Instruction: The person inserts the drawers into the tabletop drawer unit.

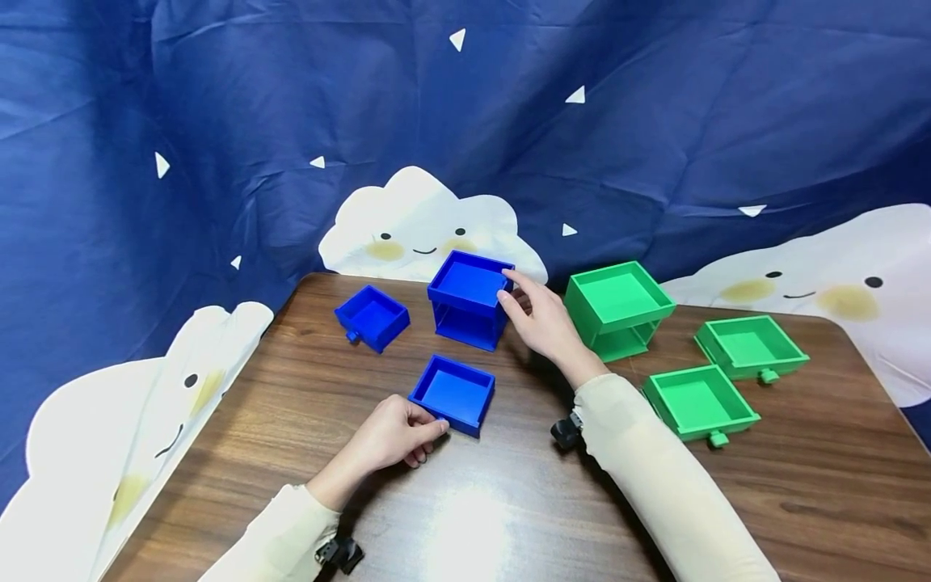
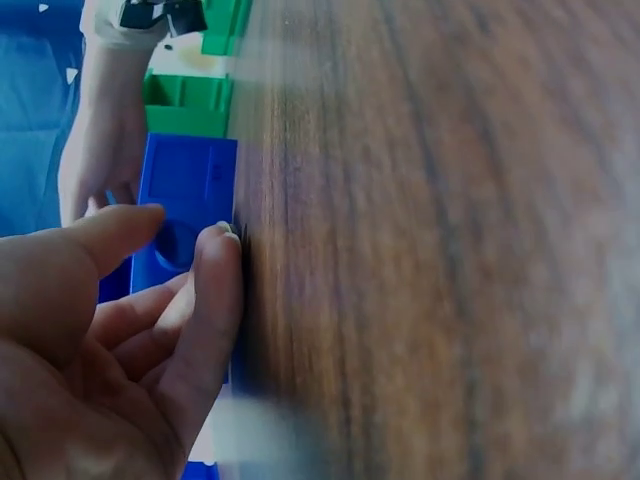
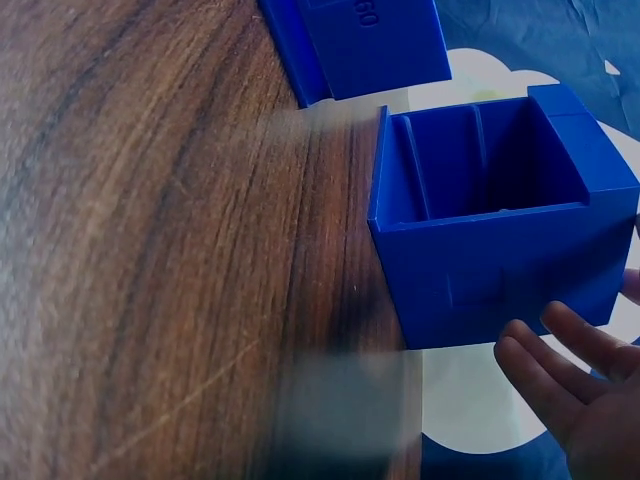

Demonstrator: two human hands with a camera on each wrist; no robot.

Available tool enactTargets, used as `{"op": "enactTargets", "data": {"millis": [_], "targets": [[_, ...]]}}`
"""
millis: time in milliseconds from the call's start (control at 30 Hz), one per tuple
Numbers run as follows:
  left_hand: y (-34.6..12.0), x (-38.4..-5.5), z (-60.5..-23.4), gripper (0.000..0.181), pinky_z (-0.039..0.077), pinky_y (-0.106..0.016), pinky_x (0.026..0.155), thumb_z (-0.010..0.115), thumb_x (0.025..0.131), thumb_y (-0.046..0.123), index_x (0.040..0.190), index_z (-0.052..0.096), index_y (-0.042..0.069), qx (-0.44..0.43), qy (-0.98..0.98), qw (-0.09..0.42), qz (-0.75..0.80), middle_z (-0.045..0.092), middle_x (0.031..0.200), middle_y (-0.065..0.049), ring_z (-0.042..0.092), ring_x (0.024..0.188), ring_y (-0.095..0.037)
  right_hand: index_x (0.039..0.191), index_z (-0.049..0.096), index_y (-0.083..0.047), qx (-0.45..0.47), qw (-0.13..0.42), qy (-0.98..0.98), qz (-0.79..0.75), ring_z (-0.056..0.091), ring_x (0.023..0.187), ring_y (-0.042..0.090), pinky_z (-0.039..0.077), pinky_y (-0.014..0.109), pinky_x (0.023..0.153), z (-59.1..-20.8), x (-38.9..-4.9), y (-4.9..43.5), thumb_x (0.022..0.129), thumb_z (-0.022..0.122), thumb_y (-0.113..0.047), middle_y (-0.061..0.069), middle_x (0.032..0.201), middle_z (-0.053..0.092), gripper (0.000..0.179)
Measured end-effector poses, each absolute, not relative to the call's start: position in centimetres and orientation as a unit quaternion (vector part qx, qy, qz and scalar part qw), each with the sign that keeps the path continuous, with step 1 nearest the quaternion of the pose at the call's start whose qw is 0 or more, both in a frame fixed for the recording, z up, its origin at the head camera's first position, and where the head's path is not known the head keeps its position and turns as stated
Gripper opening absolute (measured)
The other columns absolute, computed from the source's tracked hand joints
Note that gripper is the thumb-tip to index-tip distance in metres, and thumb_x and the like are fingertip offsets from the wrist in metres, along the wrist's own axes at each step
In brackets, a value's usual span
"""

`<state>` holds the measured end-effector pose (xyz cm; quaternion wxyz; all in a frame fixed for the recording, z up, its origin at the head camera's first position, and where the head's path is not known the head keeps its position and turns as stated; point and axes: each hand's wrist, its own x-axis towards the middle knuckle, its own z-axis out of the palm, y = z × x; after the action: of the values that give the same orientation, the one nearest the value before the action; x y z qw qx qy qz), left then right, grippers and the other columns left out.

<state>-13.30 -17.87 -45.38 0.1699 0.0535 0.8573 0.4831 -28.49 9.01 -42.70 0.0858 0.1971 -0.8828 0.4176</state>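
A blue drawer (image 1: 452, 392) lies on the table, its knob side toward me. My left hand (image 1: 396, 432) is at that front, thumb and fingers pinching the round knob (image 2: 175, 245), as the left wrist view shows. Behind this drawer stands a blue cabinet frame (image 1: 469, 303) with a shallow tray top and an open front. At its right side is my right hand (image 1: 541, 319), fingers fairly straight, tips at the upper right edge. The right wrist view shows the fingertips (image 3: 515, 335) close against the frame's side wall.
A second blue drawer (image 1: 372, 318) sits left of the frame. To the right stand a green cabinet frame (image 1: 618, 303) and two green drawers, one nearer (image 1: 701, 400) and one farther (image 1: 752, 346). A blue cloud-print cloth (image 1: 625, 162) hangs behind the wooden table (image 1: 276, 388).
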Motion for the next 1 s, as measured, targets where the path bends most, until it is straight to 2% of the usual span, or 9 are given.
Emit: {"op": "enactTargets", "data": {"millis": [200, 433, 733, 1000], "targets": [[-17.61, -13.16, -45.47, 0.025, 0.061, -0.032, 0.051, 0.076, 0.101, 0.017, 0.088, 0.083, -0.003, 0.044, 0.844, 0.175, 0.505, 0.072, 0.063, -0.007, 0.064, 0.05, -0.008, 0.156, 0.058, -0.015, 0.201, 0.09, -0.883, 0.414, 0.075, 0.11, 0.032, 0.058, 0.05, 0.103, -42.76, -28.5, 9.08, 0.111, 0.06, -0.036, 0.017, 0.126, 0.072, 0.049], [-17.53, -13.12, -45.4, 0.024, 0.064, -0.032, 0.056, 0.075, 0.101, 0.013, 0.092, 0.081, -0.009, 0.028, 0.819, 0.174, 0.547, 0.076, 0.07, -0.014, 0.067, 0.055, -0.008, 0.156, 0.058, -0.015, 0.195, 0.079, -0.886, 0.414, 0.074, 0.111, 0.032, 0.06, 0.05, 0.101, -42.6, -28.74, 9.11, 0.111, 0.061, -0.037, 0.016, 0.126, 0.073, 0.05], [-17.32, -13.28, -45.87, 0.026, 0.064, -0.03, 0.057, 0.074, 0.102, 0.012, 0.094, 0.078, -0.013, 0.003, 0.796, 0.179, 0.578, 0.074, 0.068, -0.009, 0.067, 0.053, -0.006, 0.155, 0.059, -0.015, 0.189, 0.071, -0.882, 0.425, 0.074, 0.111, 0.032, 0.06, 0.05, 0.1, -42.61, -28.89, 9.03, 0.11, 0.064, -0.037, 0.016, 0.124, 0.073, 0.051], [-17.18, -13.35, -45.99, 0.024, 0.065, -0.03, 0.06, 0.071, 0.101, 0.006, 0.101, 0.076, -0.018, 0.002, 0.777, 0.177, 0.604, 0.077, 0.074, -0.014, 0.07, 0.057, -0.007, 0.154, 0.06, -0.015, 0.18, 0.064, -0.879, 0.436, 0.074, 0.109, 0.033, 0.06, 0.05, 0.1, -42.4, -28.94, 8.91, 0.108, 0.067, -0.037, 0.016, 0.123, 0.074, 0.051]]}}
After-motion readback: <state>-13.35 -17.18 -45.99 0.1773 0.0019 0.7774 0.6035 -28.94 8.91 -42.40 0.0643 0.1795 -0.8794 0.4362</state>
